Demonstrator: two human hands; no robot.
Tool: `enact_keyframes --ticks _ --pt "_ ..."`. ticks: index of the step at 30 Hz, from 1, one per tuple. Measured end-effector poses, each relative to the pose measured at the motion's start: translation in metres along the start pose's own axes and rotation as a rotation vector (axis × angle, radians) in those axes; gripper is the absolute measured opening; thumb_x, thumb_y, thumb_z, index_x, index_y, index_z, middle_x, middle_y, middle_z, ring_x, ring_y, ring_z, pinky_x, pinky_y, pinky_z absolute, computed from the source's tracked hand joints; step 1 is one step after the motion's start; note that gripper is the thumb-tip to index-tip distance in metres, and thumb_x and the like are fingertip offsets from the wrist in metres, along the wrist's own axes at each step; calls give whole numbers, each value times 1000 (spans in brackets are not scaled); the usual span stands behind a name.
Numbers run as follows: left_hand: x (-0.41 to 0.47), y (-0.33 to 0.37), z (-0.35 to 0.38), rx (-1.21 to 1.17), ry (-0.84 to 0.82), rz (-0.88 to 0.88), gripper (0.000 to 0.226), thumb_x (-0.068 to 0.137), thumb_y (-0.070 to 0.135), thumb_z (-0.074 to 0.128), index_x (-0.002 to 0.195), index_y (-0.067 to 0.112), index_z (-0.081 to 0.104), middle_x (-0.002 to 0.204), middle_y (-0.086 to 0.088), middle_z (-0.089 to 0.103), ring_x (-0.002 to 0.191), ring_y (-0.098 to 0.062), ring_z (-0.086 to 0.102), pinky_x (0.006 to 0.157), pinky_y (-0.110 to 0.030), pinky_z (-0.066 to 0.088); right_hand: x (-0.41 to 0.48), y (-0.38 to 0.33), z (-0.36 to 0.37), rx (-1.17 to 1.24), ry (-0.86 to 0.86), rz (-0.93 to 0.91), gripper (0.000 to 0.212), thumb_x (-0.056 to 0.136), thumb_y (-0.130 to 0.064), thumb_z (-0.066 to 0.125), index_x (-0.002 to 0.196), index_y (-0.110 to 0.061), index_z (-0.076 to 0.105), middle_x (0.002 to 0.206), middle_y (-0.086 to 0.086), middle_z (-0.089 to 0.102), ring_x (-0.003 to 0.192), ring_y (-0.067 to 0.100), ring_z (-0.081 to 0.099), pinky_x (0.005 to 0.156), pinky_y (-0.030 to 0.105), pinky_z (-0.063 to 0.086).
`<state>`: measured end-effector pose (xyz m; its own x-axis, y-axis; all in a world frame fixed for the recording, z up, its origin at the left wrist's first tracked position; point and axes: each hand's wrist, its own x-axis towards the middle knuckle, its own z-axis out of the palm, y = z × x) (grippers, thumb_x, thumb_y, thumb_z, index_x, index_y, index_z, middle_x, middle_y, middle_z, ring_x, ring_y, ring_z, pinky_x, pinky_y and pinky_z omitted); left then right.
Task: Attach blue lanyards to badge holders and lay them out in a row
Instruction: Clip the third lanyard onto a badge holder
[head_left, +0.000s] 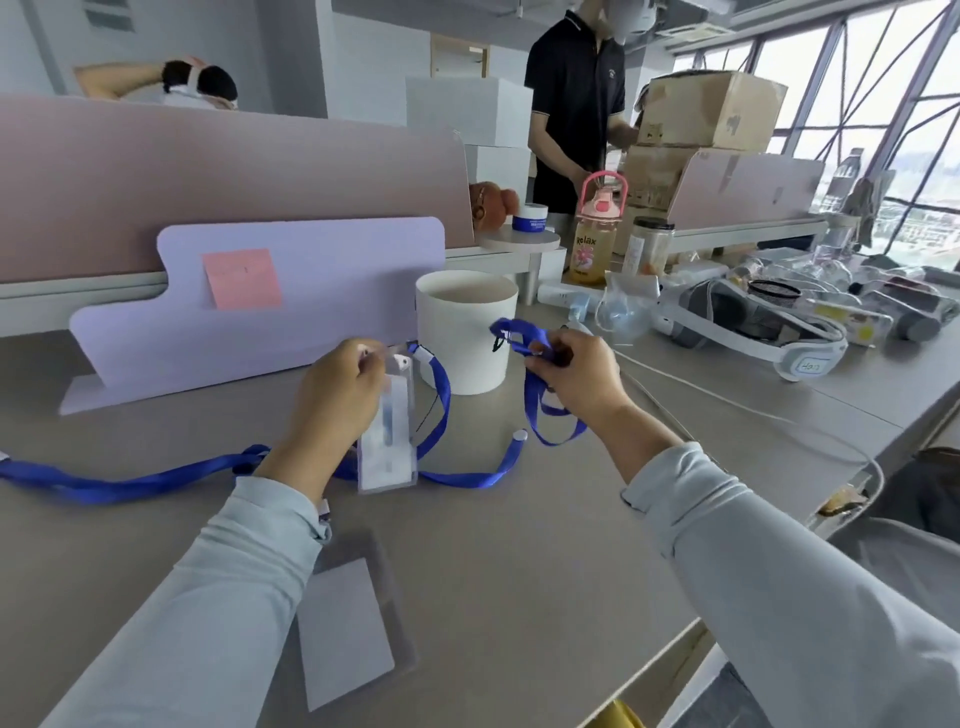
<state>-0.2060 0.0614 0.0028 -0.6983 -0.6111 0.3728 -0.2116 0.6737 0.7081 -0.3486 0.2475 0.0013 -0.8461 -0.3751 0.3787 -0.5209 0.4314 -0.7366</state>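
My left hand (337, 395) pinches the top of a clear badge holder (388, 436) and holds it upright above the grey table (519, 571). My right hand (582, 379) grips a blue lanyard (535, 400) near its black clip end; its loop hangs down below the hand. Another blue lanyard (130, 478) lies across the table from the far left, passing behind the held holder to a white-tipped end (519, 435). A second badge holder (345, 629) with a white card lies flat near my left sleeve.
A white paper cup (467, 332) stands just behind my hands. A lilac board (291, 291) with a pink sticky note leans at the back left. A headset (748, 322), a white cable, bottles and jars crowd the right side. A person stands beyond the desk.
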Motion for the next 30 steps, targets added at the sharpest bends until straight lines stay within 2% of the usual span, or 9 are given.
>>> enact_keyframes --ticks 4,8,10,13,17,21,23,26,30 --pt "5 -5 -6 -176 86 -35 30 96 12 36 115 8 58 109 -6 61 88 -18 48 75 -24 33 37 -31 11 96 71 -38 9 82 -11 67 89 -13 62 83 4 65 76 21 61 73 30 50" --pt "10 -13 -7 -148 111 -42 30 96 12 34 118 8 56 97 -1 56 79 -17 47 65 -20 29 79 -58 24 139 148 -101 5 83 -7 64 86 -6 60 79 4 60 72 19 55 64 24 45" --pt "13 -17 -7 -140 121 -49 31 96 11 36 120 9 56 93 -1 55 73 -18 47 68 -22 30 98 -65 34 131 161 -126 4 84 -6 61 87 -4 59 80 5 59 74 19 53 65 24 45" --pt "17 -23 -8 -135 116 -51 31 97 14 37 122 11 56 99 -3 59 84 -18 50 75 -24 33 120 -72 49 134 160 -121 3 86 -6 57 85 -7 55 82 8 58 75 18 50 57 17 37" --pt "20 -32 -8 -132 107 -58 31 98 18 39 123 12 57 107 -10 63 92 -21 54 78 -26 37 141 -75 63 102 197 -116 12 89 -9 53 95 -1 59 96 15 64 78 21 51 68 24 36" --pt "19 -36 -8 -99 91 -62 29 98 20 39 114 9 60 97 -12 63 85 -22 55 74 -30 42 151 -67 74 20 149 -117 10 89 -10 54 95 -3 58 96 10 55 81 22 48 70 24 32" --pt "20 -36 -6 -116 74 -58 29 98 20 39 114 10 61 102 -10 65 89 -23 57 78 -32 44 153 -58 79 -39 84 -74 10 88 -13 56 96 -10 59 98 8 56 86 25 51 71 25 33" --pt "20 -38 -3 -114 60 -48 28 98 21 40 111 10 62 105 -10 66 95 -24 59 82 -33 45 149 -49 79 -70 34 -17 27 84 -13 59 110 -10 58 112 10 63 102 27 58 81 29 43" --pt "18 -35 0 -77 49 -21 29 98 20 41 107 4 63 102 -14 67 92 -28 60 78 -33 44 133 -47 72 -134 44 -110 27 83 -13 60 110 -9 59 113 6 62 103 23 58 84 27 43"
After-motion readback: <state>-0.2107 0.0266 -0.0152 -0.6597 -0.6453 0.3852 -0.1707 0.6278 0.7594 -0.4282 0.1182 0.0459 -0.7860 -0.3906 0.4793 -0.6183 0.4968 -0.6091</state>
